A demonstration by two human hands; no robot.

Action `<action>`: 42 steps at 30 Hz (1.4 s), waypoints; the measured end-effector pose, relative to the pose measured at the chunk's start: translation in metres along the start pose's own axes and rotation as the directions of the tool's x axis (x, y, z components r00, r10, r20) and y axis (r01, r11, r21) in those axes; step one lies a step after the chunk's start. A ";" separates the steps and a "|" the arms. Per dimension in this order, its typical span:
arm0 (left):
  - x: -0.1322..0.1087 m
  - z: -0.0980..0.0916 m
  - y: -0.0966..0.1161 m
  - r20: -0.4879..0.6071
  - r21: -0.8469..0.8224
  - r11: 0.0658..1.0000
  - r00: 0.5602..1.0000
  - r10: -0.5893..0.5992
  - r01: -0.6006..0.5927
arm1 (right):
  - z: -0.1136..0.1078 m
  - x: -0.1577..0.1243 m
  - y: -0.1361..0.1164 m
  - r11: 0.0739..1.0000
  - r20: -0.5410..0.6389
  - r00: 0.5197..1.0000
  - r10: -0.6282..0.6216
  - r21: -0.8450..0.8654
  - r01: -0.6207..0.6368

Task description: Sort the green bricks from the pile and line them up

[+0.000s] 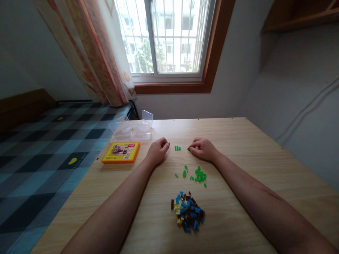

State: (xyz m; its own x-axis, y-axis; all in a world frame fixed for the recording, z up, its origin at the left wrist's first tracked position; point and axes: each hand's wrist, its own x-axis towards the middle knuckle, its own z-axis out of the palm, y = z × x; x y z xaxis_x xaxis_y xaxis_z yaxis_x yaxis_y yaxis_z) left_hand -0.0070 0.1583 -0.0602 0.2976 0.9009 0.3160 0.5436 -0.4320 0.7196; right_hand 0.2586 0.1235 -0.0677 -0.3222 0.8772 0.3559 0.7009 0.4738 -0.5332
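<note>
Three small green bricks [177, 148] lie in a short row on the table between my hands. To their right, my right hand [201, 148] pinches a green brick [189, 149] at its fingertips, close to the tabletop. My left hand [159, 149] rests on the table left of the row, fingers curled in; whether anything is inside them is hidden. Nearer to me lies a loose pile of green bricks [200, 174], with a few strays to its left. Closer still is a mixed heap of blue, brown and yellow bricks [187, 211].
A yellow box [121, 152] with a printed picture lies left of my left hand. Behind it stands clear plastic packaging [132, 129]. The wooden table [238, 141] reaches toward a wall with a barred window [172, 38]. A bed with a checked cover [39, 155] adjoins on the left.
</note>
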 end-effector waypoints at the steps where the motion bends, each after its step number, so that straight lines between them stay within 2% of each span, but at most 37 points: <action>1: 0.000 0.000 0.000 0.000 0.002 1.000 1.000 0.001 -0.001 | 0.001 0.000 0.000 1.000 -0.002 1.000 0.000 -0.011 0.000; 5: 0.000 0.000 0.000 0.005 0.010 1.000 1.000 0.002 -0.002 | 0.004 0.002 0.000 0.995 -0.007 1.000 0.016 -0.101 -0.017; 10: 0.000 0.000 0.000 0.011 0.011 1.000 1.000 -0.001 0.000 | 0.008 0.004 -0.005 0.978 -0.015 0.995 0.096 -0.186 -0.097; 23: 0.000 0.002 -0.003 0.010 -0.001 1.000 1.000 0.012 -0.012 | 0.017 0.001 -0.019 0.995 0.007 1.000 0.021 -0.098 -0.020; 30: -0.001 0.002 -0.002 0.007 0.018 1.000 1.000 0.020 -0.020 | 0.020 0.002 -0.027 0.991 0.011 0.999 0.051 -0.127 -0.049; 33: -0.004 0.003 0.003 0.023 0.089 0.994 0.998 0.060 -0.061 | 0.020 0.002 -0.028 0.991 0.001 0.998 0.057 -0.125 -0.057; 36: -0.009 0.004 0.007 0.051 0.183 0.970 0.986 0.156 -0.163 | 0.020 0.002 -0.028 0.989 0.004 0.999 0.049 -0.137 -0.048; 39: -0.012 0.005 0.010 0.110 0.262 0.912 0.949 0.296 -0.315 | 0.021 0.002 -0.027 0.987 0.016 0.999 0.039 -0.154 -0.036; 42: -0.012 0.006 0.011 0.190 0.342 0.855 0.920 0.344 -0.390 | 0.022 0.002 -0.026 0.987 0.013 0.999 0.042 -0.158 -0.039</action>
State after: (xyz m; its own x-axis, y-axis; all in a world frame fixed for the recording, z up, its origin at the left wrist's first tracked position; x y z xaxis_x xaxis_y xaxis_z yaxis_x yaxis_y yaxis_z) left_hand -0.0004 0.1425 -0.0601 0.6096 0.6718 0.4207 0.6169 -0.7354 0.2804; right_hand 0.2256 0.1149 -0.0694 -0.3008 0.8974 0.3229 0.8046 0.4206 -0.4192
